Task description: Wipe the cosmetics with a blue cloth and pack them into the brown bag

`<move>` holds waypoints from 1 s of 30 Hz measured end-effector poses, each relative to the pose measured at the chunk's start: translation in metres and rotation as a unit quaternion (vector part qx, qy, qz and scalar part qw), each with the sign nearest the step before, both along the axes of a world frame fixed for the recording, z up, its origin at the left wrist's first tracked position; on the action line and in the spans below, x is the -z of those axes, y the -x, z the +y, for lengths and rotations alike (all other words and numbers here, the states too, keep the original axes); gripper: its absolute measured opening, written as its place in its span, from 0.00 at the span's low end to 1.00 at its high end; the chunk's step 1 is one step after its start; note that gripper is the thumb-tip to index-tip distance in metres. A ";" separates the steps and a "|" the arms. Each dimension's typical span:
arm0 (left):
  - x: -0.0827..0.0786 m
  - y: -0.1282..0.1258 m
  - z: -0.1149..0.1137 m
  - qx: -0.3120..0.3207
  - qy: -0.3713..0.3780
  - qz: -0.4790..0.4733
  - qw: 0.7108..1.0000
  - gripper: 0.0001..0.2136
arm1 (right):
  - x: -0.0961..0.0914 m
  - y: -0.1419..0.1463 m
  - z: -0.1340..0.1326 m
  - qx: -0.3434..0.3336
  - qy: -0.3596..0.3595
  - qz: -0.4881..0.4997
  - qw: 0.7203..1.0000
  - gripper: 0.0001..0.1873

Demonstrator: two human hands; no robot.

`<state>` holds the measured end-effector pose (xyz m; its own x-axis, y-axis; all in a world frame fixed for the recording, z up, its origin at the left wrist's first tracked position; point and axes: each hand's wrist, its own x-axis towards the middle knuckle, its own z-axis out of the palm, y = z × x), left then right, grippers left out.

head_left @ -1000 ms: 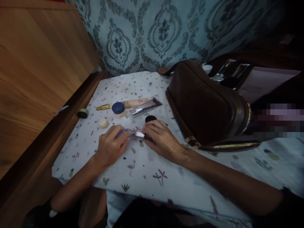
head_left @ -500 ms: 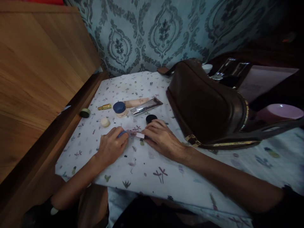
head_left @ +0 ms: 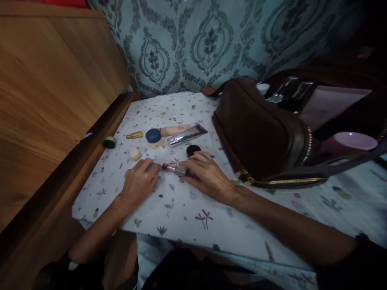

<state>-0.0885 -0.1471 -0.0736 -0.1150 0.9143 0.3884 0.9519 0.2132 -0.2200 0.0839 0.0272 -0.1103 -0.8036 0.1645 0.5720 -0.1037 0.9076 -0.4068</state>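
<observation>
My left hand [head_left: 139,179] is closed around a small blue cap [head_left: 152,166], most of it hidden by the fingers. Facing it, my right hand [head_left: 208,175] grips a slim lipstick [head_left: 175,170] whose red tip points at the cap, with a narrow gap between them. Its far end is covered by my right fingers. Just beyond that hand stands a black-lidded jar [head_left: 193,151], partly behind the fingers. A small cream-coloured round pot [head_left: 135,154] rests beyond my left hand.
A blue-lidded jar [head_left: 154,137], a gold vial [head_left: 134,135], a beige tube [head_left: 174,129] and a silver tube [head_left: 187,135] lie farther back. A dark green round container [head_left: 109,142] is at the left edge. To the right, an open brown leather bag [head_left: 260,133] holds cosmetics.
The blue cap and the lipstick have come apart slightly, and the red tip now shows between them. The left hand has shifted a little left.
</observation>
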 end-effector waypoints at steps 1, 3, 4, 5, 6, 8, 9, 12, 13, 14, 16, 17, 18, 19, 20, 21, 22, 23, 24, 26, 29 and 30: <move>-0.002 -0.003 0.001 0.008 -0.014 0.000 1.000 0.09 | 0.000 0.000 0.000 0.000 0.001 0.003 1.000 0.12; -0.006 -0.014 0.007 0.046 -0.049 0.003 0.998 0.09 | 0.001 0.000 0.000 -0.004 -0.001 0.007 1.000 0.16; -0.006 -0.021 0.010 0.070 -0.059 0.011 0.996 0.09 | 0.001 0.000 0.000 -0.008 -0.004 0.010 1.000 0.17; -0.006 -0.028 0.015 0.093 -0.063 0.024 0.993 0.09 | 0.002 0.000 0.000 -0.012 -0.007 0.014 1.000 0.18; -0.005 -0.035 0.019 0.112 -0.061 0.040 0.991 0.09 | 0.002 0.000 0.000 -0.015 -0.010 0.016 1.000 0.18; -0.004 -0.043 0.025 0.131 -0.049 0.069 0.988 0.08 | 0.002 0.000 -0.001 -0.017 -0.009 0.017 1.000 0.17; -0.004 -0.044 0.027 0.128 -0.043 0.076 0.988 0.08 | 0.001 0.000 -0.001 -0.018 -0.008 0.014 1.000 0.17; -0.005 -0.034 0.024 0.090 -0.019 0.069 0.993 0.08 | 0.000 -0.001 -0.002 -0.017 -0.011 0.006 1.000 0.15; -0.006 -0.029 0.021 0.072 -0.011 0.062 0.995 0.08 | 0.000 -0.001 -0.002 -0.017 -0.013 0.004 1.000 0.14; -0.006 -0.023 0.018 0.058 -0.005 0.053 0.997 0.08 | -0.001 -0.001 -0.002 -0.017 -0.017 0.000 1.000 0.14; -0.006 -0.014 0.011 0.041 -0.003 0.032 0.999 0.09 | -0.001 -0.001 -0.002 -0.010 -0.030 -0.008 0.999 0.14; -0.005 -0.012 0.008 0.040 -0.006 0.023 0.999 0.10 | -0.001 -0.001 -0.003 -0.003 -0.040 -0.015 0.999 0.14; -0.004 -0.010 0.006 0.042 -0.011 0.018 0.999 0.10 | -0.002 -0.001 -0.003 0.006 -0.049 -0.026 0.998 0.13; -0.002 -0.010 0.003 0.047 -0.019 0.015 0.999 0.11 | -0.002 -0.001 -0.003 0.016 -0.057 -0.038 0.998 0.12; 0.000 -0.010 0.001 0.052 -0.027 0.014 0.998 0.11 | -0.003 -0.002 -0.004 0.025 -0.062 -0.050 0.997 0.10; 0.002 -0.011 0.000 0.056 -0.035 0.012 0.998 0.11 | -0.004 -0.002 -0.004 0.033 -0.063 -0.060 0.996 0.09; 0.004 -0.011 -0.002 0.059 -0.041 0.011 0.997 0.11 | -0.005 -0.002 -0.005 0.036 -0.063 -0.065 0.995 0.09; 0.005 -0.012 -0.004 0.059 -0.044 0.007 0.997 0.11 | -0.005 -0.002 -0.005 0.037 -0.061 -0.064 0.995 0.08; 0.005 -0.012 -0.006 0.055 -0.043 0.002 0.998 0.11 | -0.005 -0.002 -0.005 0.035 -0.058 -0.060 0.996 0.07; 0.003 -0.013 -0.009 0.042 -0.031 -0.009 0.999 0.10 | -0.006 -0.002 -0.005 0.024 -0.050 -0.050 0.997 0.05; -0.003 -0.014 -0.009 0.020 -0.024 -0.014 0.999 0.09 | -0.004 -0.001 -0.004 0.009 -0.042 -0.045 0.998 0.05; -0.005 -0.017 -0.007 0.024 -0.035 -0.012 0.999 0.09 | -0.004 -0.001 -0.004 0.006 -0.041 -0.045 0.998 0.05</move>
